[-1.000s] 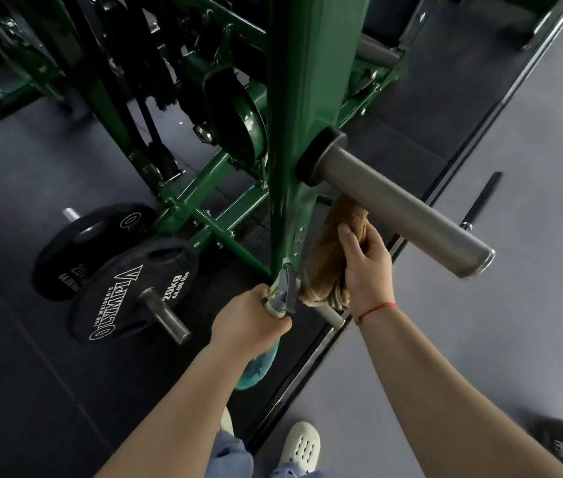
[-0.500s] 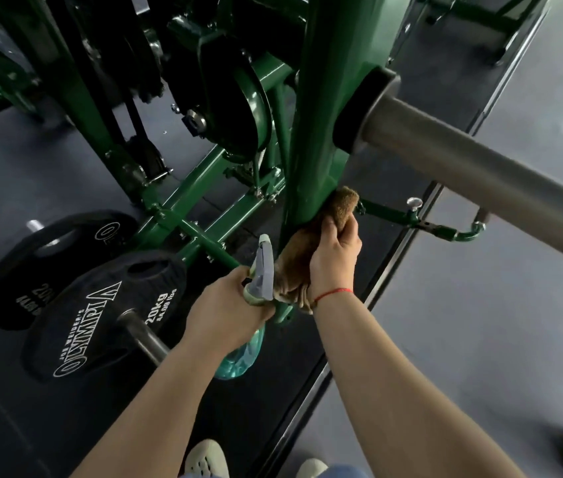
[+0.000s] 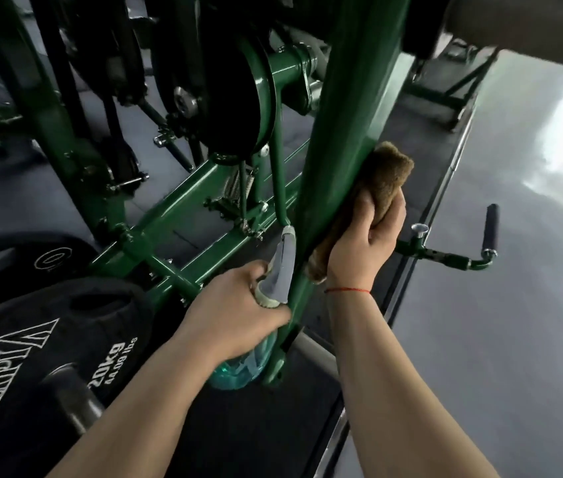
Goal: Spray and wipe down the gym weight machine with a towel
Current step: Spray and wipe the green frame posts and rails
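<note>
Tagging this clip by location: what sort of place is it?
Very likely a gym: a green weight machine frame, a black 20kg weight plate on a peg, and dark floor matting.

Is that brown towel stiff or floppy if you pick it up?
Probably floppy: the brown towel bunches and folds inside the right hand. Likely light, since one hand pins it against the green post. Its fuzzy surface suggests it won't slip easily.

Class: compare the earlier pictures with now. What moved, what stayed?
The right hand rubbed the brown towel along the green post, seemingly slightly upward; the view moved down and closer. Unchanged: right hand grips the towel, left hand holds the spray bottle beside the post.
</note>
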`<state>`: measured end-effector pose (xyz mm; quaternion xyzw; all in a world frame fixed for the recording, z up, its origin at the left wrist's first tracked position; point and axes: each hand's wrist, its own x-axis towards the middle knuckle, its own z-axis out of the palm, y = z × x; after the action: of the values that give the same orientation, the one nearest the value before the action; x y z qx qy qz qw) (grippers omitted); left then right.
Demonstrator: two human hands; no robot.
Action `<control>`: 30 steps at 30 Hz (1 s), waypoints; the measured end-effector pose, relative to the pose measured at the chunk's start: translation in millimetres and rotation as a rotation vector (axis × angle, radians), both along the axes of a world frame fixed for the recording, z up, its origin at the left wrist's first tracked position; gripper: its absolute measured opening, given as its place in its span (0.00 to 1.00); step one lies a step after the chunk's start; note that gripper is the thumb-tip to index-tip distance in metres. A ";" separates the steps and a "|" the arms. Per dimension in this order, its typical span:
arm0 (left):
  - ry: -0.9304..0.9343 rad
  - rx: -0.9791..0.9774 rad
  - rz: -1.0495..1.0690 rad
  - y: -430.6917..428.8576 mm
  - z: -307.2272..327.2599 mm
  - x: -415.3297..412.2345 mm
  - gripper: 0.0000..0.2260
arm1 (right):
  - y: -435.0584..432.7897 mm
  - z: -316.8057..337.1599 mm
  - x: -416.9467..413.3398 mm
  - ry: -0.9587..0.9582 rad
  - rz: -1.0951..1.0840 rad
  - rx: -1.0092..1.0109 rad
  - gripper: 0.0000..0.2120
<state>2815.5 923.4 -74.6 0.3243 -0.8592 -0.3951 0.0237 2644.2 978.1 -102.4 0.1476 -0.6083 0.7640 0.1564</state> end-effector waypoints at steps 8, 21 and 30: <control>0.106 -0.049 -0.034 10.9 -57.5 -4.6 0.16 | 5.8 -96.1 2.6 -0.116 0.092 -0.004 0.25; 0.262 0.081 0.030 5.3 -27.8 13.9 0.17 | 4.0 15.1 3.3 0.456 -0.047 -0.078 0.25; 0.306 0.078 0.051 -5.4 -11.9 24.5 0.16 | 22.2 7.3 20.5 0.835 -0.186 0.226 0.25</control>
<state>2839.9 918.0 -86.4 0.2828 -0.8210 -0.4721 0.1522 2664.7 1000.3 -95.2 0.4044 -0.5832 0.5503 0.4399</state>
